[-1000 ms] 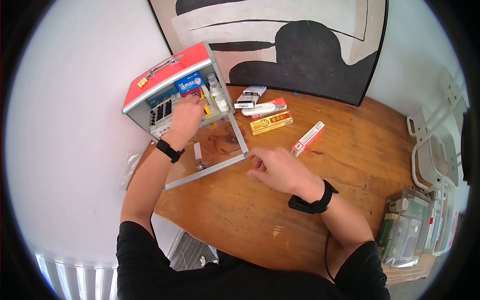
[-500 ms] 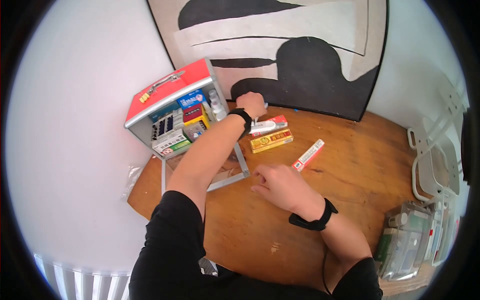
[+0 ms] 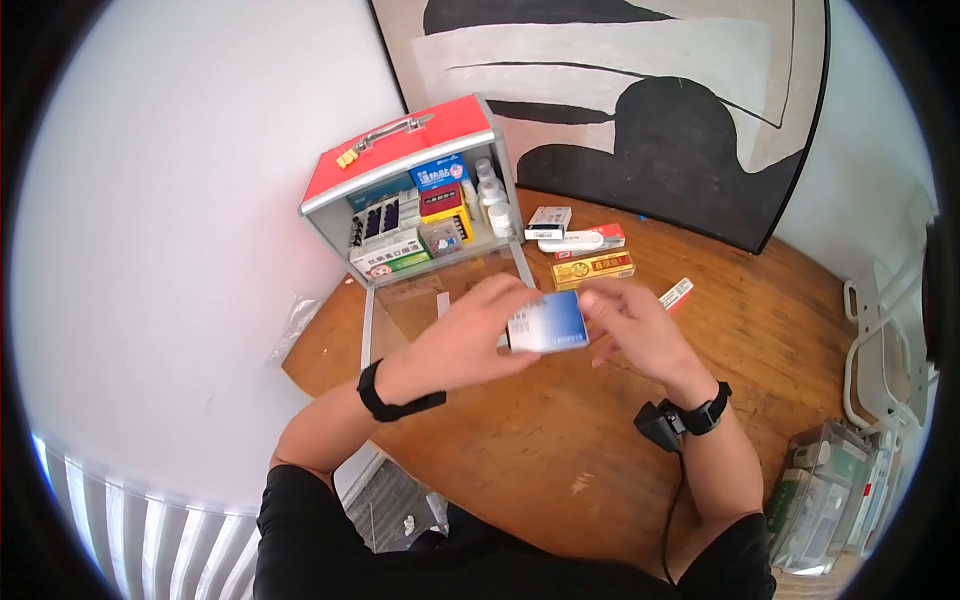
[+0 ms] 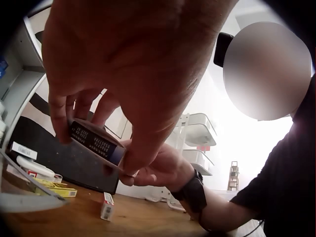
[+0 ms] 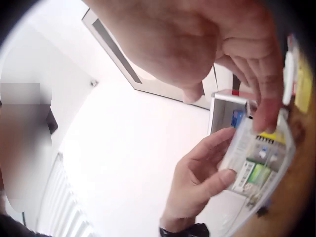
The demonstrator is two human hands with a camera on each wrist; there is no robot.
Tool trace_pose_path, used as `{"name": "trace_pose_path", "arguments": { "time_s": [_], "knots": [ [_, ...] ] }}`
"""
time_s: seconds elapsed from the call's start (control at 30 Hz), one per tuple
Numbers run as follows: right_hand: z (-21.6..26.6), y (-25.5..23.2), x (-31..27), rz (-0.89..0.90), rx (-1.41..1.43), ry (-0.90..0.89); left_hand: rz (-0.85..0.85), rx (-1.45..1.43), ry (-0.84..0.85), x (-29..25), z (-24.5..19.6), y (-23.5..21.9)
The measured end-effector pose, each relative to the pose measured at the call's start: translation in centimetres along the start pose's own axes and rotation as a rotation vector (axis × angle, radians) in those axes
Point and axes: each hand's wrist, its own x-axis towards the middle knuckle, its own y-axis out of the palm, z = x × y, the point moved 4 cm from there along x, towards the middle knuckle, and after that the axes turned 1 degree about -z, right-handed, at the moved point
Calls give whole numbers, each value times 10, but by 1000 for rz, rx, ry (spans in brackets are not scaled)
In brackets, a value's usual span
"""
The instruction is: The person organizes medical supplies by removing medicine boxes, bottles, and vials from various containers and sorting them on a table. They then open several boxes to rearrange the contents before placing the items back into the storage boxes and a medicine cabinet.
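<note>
In the head view my left hand (image 3: pixel 462 338) holds a small blue-and-white box (image 3: pixel 550 322) between thumb and fingers, above the table in front of the red-topped case. The left wrist view shows dark printing on the side of this box (image 4: pixel 96 143), gripped by the left hand (image 4: pixel 123 64). My right hand (image 3: pixel 645 330) is at the box's right end, fingers loosely bent. In the right wrist view, a fingertip of the right hand (image 5: pixel 197 44) overlaps the box's edge, with its thumb apart; whether it touches is unclear.
The case (image 3: pixel 410 150) stands with its clear door (image 3: pixel 527 268) lowered, holding boxes and bottles. Behind the hands lie a yellow box (image 3: pixel 593 270), a white device (image 3: pixel 570 241) and a red-and-white box (image 3: pixel 677 294). A clear bin (image 3: pixel 822 500) stands at the right.
The left hand went from the case to the items behind, then came back to the middle with the blue-and-white box. The right hand has moved up to it; the camera view has shifted.
</note>
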Motion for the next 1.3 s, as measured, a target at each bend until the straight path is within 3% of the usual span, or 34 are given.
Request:
{"name": "trace_pose_path", "arguments": {
  "time_s": [0.03,0.07,0.17,0.23,0.27,0.4,0.47,0.53,0.57,0.63,0.73,0.97,1.3],
  "knots": [
    [-2,11,-3,184,0,40,-2,-5,-8,-10,-5,2],
    [-5,18,-5,249,-58,18,-6,-32,-2,-16,-12,1],
    [-7,27,-8,250,-22,26,-42,-81,9,-26,-20,-7],
    [-6,29,-10,205,24,-17,-72,-659,-412,-35,-3,-2],
    [-4,30,-10,165,75,-61,24,-717,-528,-34,16,1],
    [-10,30,-7,196,6,-62,20,-714,-452,-30,45,-5],
    [-3,24,-11,19,-235,-142,-103,-444,-423,-17,63,-30],
    [-3,20,-10,0,-300,-186,-161,-172,-370,-1,95,-53],
    [-1,19,-10,-19,-370,-238,-157,-172,-369,9,101,-62],
    [0,20,-12,-5,-375,-231,-208,284,-266,30,105,-80],
    [4,22,-14,14,-403,-238,-189,498,-150,61,122,-77],
    [5,23,-15,19,-442,-266,129,807,-263,96,172,-41],
    [1,25,-13,28,-461,-262,124,842,-331,105,188,-36]
  ]
}}
